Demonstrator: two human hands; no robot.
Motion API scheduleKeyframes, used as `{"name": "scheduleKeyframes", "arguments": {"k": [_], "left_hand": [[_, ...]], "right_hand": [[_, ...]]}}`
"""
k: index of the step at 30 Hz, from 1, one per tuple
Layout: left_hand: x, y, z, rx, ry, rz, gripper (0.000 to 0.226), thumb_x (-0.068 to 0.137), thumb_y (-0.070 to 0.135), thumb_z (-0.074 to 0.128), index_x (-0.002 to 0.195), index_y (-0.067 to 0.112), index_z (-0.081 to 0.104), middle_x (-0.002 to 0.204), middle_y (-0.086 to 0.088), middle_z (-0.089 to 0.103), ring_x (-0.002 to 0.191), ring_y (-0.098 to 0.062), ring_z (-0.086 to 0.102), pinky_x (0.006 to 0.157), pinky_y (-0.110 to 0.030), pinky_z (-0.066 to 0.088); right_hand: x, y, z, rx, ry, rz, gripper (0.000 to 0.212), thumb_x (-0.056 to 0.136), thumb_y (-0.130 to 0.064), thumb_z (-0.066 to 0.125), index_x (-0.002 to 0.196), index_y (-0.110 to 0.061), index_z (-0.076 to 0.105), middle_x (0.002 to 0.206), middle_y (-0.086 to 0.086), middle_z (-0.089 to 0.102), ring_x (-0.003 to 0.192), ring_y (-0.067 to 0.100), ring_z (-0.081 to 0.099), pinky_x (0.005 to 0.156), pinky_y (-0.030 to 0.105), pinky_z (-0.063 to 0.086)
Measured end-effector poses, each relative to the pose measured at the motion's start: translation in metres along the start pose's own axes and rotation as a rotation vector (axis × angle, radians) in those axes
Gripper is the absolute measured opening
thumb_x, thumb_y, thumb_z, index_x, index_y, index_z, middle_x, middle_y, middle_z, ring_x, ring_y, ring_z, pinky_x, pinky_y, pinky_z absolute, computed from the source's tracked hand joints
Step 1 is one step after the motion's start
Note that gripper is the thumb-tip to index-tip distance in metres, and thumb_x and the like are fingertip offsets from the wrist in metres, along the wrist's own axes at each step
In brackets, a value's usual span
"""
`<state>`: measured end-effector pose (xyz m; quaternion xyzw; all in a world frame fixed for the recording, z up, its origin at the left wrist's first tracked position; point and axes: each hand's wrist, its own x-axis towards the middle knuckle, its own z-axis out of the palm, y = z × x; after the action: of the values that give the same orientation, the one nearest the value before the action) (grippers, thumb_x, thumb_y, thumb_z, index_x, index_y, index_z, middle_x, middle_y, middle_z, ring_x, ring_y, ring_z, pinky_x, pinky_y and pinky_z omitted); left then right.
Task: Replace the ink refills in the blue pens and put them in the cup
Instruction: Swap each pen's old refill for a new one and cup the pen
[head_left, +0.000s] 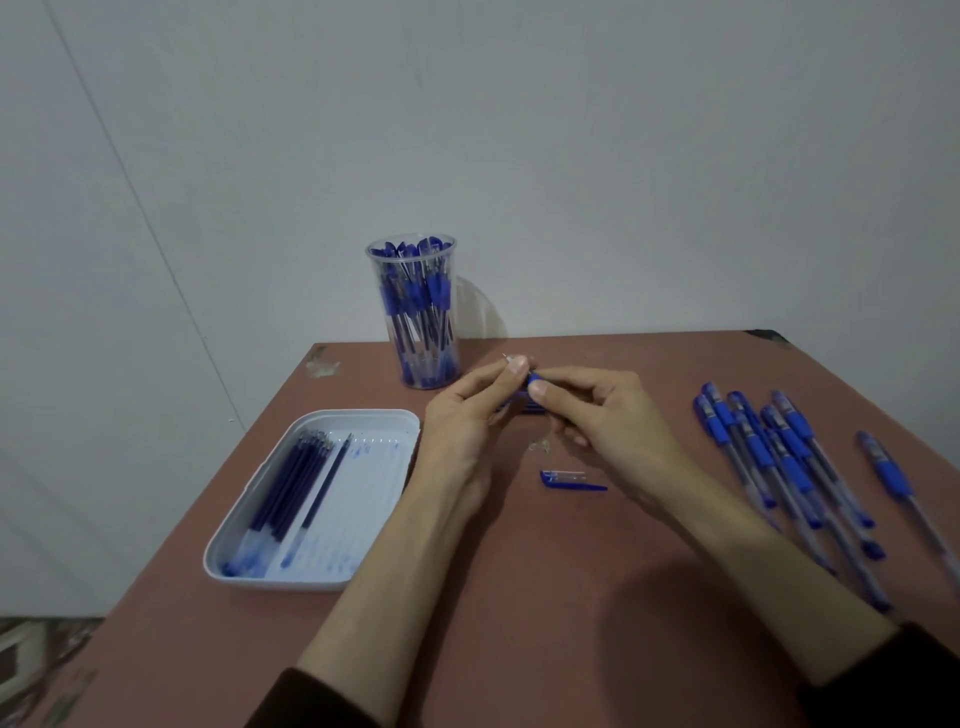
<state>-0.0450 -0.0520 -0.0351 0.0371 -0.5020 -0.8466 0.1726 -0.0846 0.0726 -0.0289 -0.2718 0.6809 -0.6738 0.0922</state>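
Note:
Both hands meet over the middle of the brown table (519, 597), holding one blue pen (531, 385) between them. My left hand (462, 415) pinches the clear tip end, whose metal point sticks out at the top. My right hand (608, 415) grips the blue grip part; most of the barrel is hidden by fingers. A blue pen cap (571, 479) lies on the table just below my hands. The clear cup (415, 312), full of blue pens, stands at the table's far edge. A white tray (384, 421) at the left holds several dark refills (291, 483).
Several blue pens (789, 467) lie in a loose row at the right of the table, one more (904, 499) apart near the right edge. A small clear piece (540, 446) lies under my hands. A grey wall stands behind the table.

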Motion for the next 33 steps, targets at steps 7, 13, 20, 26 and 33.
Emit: {"name": "scheduleKeyframes", "arguments": {"k": [7,13,20,26,33], "left_hand": [[0.0,0.005,0.005,-0.144,-0.039,-0.09,0.037,0.089,0.017,0.056,0.125,0.011,0.049,0.108,-0.009,0.071,0.108,-0.021,0.065,0.099,-0.038,0.047],[0.001,0.003,-0.004,0.034,0.072,0.022,0.036,0.083,0.0,0.064,0.117,0.013,0.06,0.106,-0.01,0.071,0.101,-0.02,0.068,0.088,-0.029,0.054],[-0.002,0.004,-0.001,0.086,0.082,0.1,0.028,0.079,-0.004,0.068,0.1,0.014,0.065,0.078,-0.001,0.074,0.073,-0.011,0.07,0.066,-0.018,0.053],[0.001,0.001,-0.004,0.192,0.246,0.103,0.01,0.077,0.011,0.075,0.087,0.012,0.07,0.067,0.003,0.068,0.069,-0.01,0.065,0.07,-0.021,0.053],[0.001,0.002,-0.012,0.561,0.183,0.152,0.019,0.077,0.003,0.075,0.085,0.019,0.068,0.07,0.006,0.07,0.063,0.0,0.064,0.063,-0.014,0.051]], "right_hand": [[0.005,0.009,-0.003,-0.082,0.101,0.021,0.011,0.09,-0.021,0.063,0.092,-0.023,0.073,0.06,0.003,0.054,0.044,0.005,0.039,0.047,0.022,0.032],[0.007,0.007,-0.007,-0.076,0.102,0.023,0.01,0.089,-0.024,0.064,0.092,-0.027,0.073,0.059,0.001,0.055,0.046,0.008,0.038,0.047,0.023,0.033],[0.006,0.007,-0.008,-0.184,0.035,-0.015,0.01,0.084,-0.021,0.07,0.09,-0.029,0.075,0.057,0.001,0.057,0.051,0.012,0.047,0.052,0.027,0.039],[0.006,0.01,-0.014,-0.669,0.127,-0.2,0.011,0.079,-0.028,0.073,0.088,-0.035,0.07,0.073,-0.009,0.066,0.063,0.006,0.054,0.062,0.029,0.048],[0.011,0.007,-0.029,-0.707,0.303,-0.153,0.009,0.081,-0.026,0.071,0.084,-0.033,0.068,0.066,-0.006,0.06,0.061,0.007,0.051,0.062,0.032,0.046]]}}
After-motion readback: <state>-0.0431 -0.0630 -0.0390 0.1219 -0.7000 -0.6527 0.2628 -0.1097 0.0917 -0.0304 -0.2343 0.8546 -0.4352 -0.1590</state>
